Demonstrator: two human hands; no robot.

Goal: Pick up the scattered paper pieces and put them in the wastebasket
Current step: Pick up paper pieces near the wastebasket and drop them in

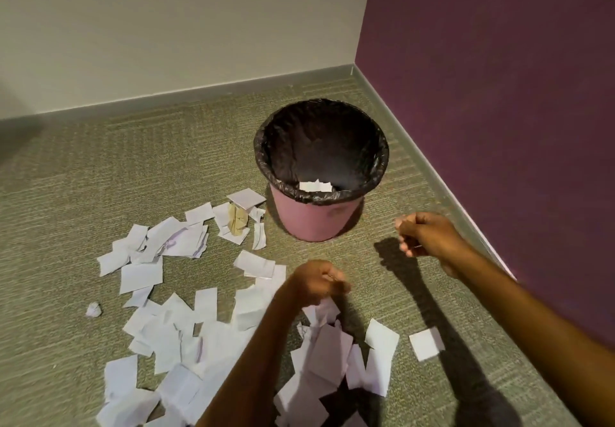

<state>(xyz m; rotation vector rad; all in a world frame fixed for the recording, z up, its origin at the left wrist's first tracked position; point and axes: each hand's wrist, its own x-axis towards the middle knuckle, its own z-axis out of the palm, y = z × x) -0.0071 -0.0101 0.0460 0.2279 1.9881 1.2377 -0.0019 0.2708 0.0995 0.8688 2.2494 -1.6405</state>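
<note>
Much of the carpeted floor (83, 193) is strewn with white paper pieces (141, 277), left of and before the pink wastebasket (314, 223); one piece lies inside. The left hand (316, 282), fingers curled, grips crumpled paper pieces above the pile. The right hand (426, 233) hovers near the wastebasket, fingers curled; whether they hold anything, I cannot tell.
</note>
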